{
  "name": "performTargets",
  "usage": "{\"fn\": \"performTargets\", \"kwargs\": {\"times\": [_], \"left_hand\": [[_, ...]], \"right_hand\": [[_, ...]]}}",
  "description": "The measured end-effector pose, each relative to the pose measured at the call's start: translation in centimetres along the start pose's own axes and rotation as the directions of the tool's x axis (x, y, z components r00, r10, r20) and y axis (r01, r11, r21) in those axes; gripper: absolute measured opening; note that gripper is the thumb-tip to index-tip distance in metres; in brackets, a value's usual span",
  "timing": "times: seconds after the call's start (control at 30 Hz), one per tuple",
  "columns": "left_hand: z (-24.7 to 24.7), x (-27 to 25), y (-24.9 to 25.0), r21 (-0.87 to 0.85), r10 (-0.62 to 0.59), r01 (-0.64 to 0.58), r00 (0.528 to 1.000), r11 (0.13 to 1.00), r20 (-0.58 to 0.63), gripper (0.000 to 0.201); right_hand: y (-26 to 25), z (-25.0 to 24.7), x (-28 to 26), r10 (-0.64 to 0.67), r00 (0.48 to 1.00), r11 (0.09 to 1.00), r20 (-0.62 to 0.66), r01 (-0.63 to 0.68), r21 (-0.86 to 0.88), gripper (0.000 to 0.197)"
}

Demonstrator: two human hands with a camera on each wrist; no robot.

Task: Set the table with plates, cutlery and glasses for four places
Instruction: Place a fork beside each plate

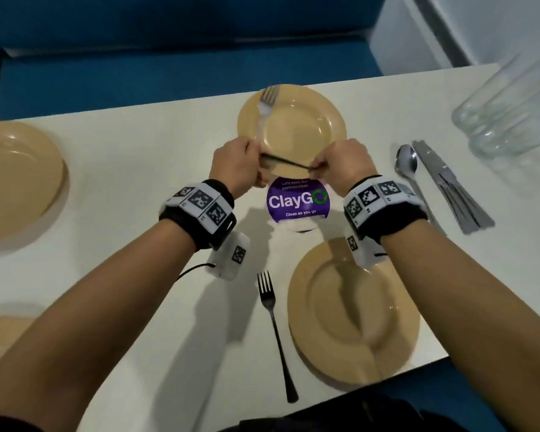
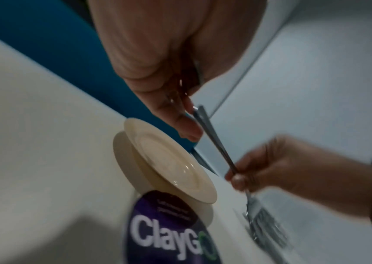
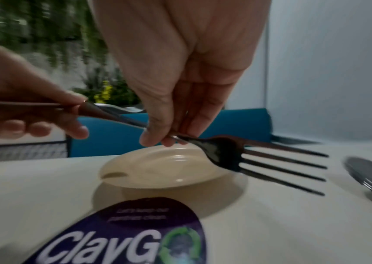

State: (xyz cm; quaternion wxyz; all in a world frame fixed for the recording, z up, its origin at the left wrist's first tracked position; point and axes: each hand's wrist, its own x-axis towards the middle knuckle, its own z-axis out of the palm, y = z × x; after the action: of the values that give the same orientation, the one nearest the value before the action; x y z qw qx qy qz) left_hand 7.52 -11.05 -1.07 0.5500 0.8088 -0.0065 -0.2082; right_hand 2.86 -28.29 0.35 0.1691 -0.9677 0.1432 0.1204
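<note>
The white table [image 1: 144, 169] holds 4 tan plates, with the far plate [image 1: 306, 120] just past a purple sticker [image 1: 296, 202] reading "ClayGo" and "Clean as you go". Above it, the left hand [image 1: 236, 166] grips 1 fork [image 1: 266, 104], and the right hand [image 1: 343, 165] pinches a dark fork [image 3: 223, 151].

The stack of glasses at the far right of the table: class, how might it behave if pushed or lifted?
The stacked glasses look clear and thin-walled, so probably fragile. The stack appears to lie tilted on the white table, so it may roll or slide apart when nudged. Smooth glass is likely slippery in the hands.
</note>
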Motion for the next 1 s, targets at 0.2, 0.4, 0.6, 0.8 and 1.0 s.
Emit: {"fn": "performTargets", "kwargs": {"times": [0.2, 0.4, 0.6, 0.8, 1.0], "left_hand": [[3.0, 2.1, 0.7, -0.196, -0.16, 0.156, 0.987, 0.968, -0.003, 0.03], [6.1, 4.1, 1.2, -0.218, -0.213, 0.207, 0.977, 0.954, -0.004, 0.03], [7.7, 4.8, 1.5, -0.233, -0.21, 0.2, 0.978, 0.952, -0.017, 0.028], [7.8, 5.0, 1.7, -0.197, -0.188, 0.18, 0.982, 0.964, -0.026, 0.028], [8.3, 5.5, 1.8, -0.158, -0.182, 0.171, 0.982, 0.972, -0.054, 0.03]], "right_hand": [[6.1, -1.3, 2.8, 0.302, 0.945, 0.884, -0.128, -0.228, 0.408, 0.028], [9.2, -0.9, 8.6, 0.373, 0.926, 0.852, -0.059, -0.317, 0.416, 0.025], [9.8, 0.1, 11.8, 0.288, 0.952, 0.914, -0.1, -0.242, 0.326, 0.03], [10.1, 0.8, 12.1, 0.189, 0.976, 0.954, -0.11, -0.156, 0.256, 0.026], [11.0, 1.3, 11.2, 0.087, 0.985, 0.979, -0.151, -0.057, 0.195, 0.028]]}}
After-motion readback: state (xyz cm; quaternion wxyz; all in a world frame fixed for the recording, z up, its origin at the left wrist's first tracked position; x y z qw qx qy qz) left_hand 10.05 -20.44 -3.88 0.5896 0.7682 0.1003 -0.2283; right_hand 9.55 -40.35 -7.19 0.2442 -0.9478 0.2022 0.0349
